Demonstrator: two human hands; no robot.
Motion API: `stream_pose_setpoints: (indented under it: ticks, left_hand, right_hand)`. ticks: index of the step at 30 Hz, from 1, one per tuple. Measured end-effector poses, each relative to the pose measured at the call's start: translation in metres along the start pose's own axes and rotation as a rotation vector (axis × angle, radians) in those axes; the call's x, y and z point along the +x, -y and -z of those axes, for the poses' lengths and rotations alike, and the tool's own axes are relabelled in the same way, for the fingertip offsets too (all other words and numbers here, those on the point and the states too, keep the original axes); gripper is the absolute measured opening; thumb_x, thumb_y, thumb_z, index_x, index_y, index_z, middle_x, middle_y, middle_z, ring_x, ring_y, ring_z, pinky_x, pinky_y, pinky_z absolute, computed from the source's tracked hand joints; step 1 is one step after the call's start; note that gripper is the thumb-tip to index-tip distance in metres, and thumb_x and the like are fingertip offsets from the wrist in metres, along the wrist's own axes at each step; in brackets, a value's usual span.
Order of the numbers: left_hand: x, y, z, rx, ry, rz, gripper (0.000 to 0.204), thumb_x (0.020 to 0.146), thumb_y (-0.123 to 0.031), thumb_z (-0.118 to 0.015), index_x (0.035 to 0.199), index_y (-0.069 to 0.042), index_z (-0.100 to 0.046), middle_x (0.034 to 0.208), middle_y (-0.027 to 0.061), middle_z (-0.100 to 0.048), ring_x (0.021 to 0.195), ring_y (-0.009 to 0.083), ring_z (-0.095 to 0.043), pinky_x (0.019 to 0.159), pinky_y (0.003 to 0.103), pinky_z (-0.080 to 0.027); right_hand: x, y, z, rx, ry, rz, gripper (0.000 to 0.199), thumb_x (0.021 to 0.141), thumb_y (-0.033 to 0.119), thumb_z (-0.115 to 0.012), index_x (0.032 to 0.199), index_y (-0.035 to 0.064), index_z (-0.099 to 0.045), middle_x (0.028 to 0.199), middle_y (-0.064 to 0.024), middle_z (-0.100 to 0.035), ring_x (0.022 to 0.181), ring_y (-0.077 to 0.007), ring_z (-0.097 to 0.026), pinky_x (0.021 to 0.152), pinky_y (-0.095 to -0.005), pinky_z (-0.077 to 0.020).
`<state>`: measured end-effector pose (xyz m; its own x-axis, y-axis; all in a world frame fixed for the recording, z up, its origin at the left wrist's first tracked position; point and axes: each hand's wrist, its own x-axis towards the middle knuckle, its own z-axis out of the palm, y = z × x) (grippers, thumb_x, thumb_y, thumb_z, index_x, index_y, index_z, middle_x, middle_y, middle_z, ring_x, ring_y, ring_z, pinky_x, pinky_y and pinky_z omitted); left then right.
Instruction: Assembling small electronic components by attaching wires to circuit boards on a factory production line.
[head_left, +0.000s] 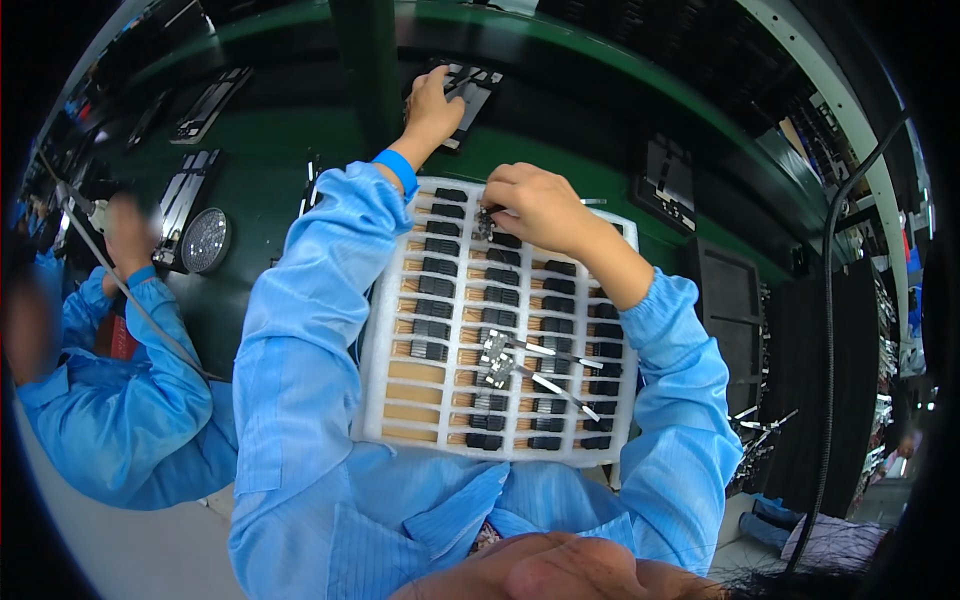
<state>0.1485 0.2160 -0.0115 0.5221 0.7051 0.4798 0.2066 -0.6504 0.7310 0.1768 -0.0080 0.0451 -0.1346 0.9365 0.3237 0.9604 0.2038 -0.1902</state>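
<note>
My left hand reaches beyond the tray's far edge and rests at a slim dark device housing with silvery parts; its thumb stands apart from the bent fingers. Over the far end of the white foam tray, my right hand has its fingertips closed on a small dark electronic part. Rows of black-ended flex cables sit in the tray's slots. Lying across the middle of the tray are several silvery circuit parts with thin strips sticking out. What is under my left fingertips is partly hidden.
Another device housing lies at the right on the green bench, beyond a black tray. At the left a person in a blue sleeve works near a round metal dish and more housings. A black cable hangs at right.
</note>
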Motion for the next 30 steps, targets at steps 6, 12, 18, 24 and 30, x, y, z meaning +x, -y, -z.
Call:
stream_pose_setpoints:
  ticks: [6, 12, 18, 24, 30]
  left_hand:
    - [-0.041, -0.057, 0.046, -0.462, 0.573, 0.201, 0.024, 0.079, -0.013, -0.057, 0.101, -0.005, -0.060, 0.093, 0.0029, -0.061, 0.078, 0.0097, -0.055, 0.064, 0.022, -0.044]
    - [-0.083, -0.069, 0.073, -0.540, 0.561, 0.141, 0.021, 0.080, -0.013, -0.059, 0.099, -0.003, -0.060, 0.084, 0.0033, -0.062, 0.074, 0.0085, -0.056, 0.058, 0.020, -0.043]
    - [-0.130, -0.069, 0.089, -0.932, 0.525, 0.381, 0.019, 0.083, -0.008, -0.054, 0.100, -0.001, -0.057, 0.089, 0.0074, -0.062, 0.074, 0.0091, -0.056, 0.064, 0.020, -0.045]
    - [-0.163, -0.062, 0.066, -1.032, 0.569, 0.487, 0.017, 0.083, -0.009, -0.055, 0.098, -0.001, -0.057, 0.084, 0.0063, -0.063, 0.068, 0.0070, -0.054, 0.061, 0.018, -0.042]
    - [-0.167, -0.052, 0.063, -0.946, 0.501, 0.406, 0.016, 0.083, -0.006, -0.053, 0.098, -0.001, -0.057, 0.082, 0.0060, -0.062, 0.066, 0.0057, -0.053, 0.058, 0.018, -0.042]
  right_hand:
    - [-0.017, -0.006, 0.027, 0.329, -0.048, -0.143, 0.013, 0.071, 0.004, -0.063, 0.082, 0.0030, -0.057, 0.075, -0.0035, -0.053, 0.057, -0.0106, -0.048, 0.052, -0.0218, -0.0406]
    - [-0.035, -0.031, 0.062, 0.755, -0.415, -0.266, 0.011, 0.075, 0.002, -0.060, 0.086, 0.0025, -0.058, 0.083, -0.0027, -0.061, 0.061, -0.0064, -0.052, 0.057, -0.0204, -0.0447]
    - [-0.075, -0.116, 0.118, 0.488, -0.454, -0.635, 0.013, 0.081, 0.012, -0.058, 0.090, 0.0028, -0.060, 0.076, 0.0012, -0.057, 0.059, -0.0037, -0.046, 0.054, -0.0174, -0.0385]
    - [-0.101, -0.215, 0.142, -0.251, -0.446, -0.759, 0.022, 0.076, 0.009, -0.055, 0.096, 0.0034, -0.060, 0.083, -0.0159, -0.062, 0.074, -0.0269, -0.061, 0.067, -0.0337, -0.0479]
    - [-0.108, -0.249, 0.084, -0.667, -0.350, -0.446, 0.024, 0.075, 0.004, -0.049, 0.097, 0.0080, -0.057, 0.102, -0.0149, -0.056, 0.092, -0.0324, -0.056, 0.076, -0.0394, -0.0473]
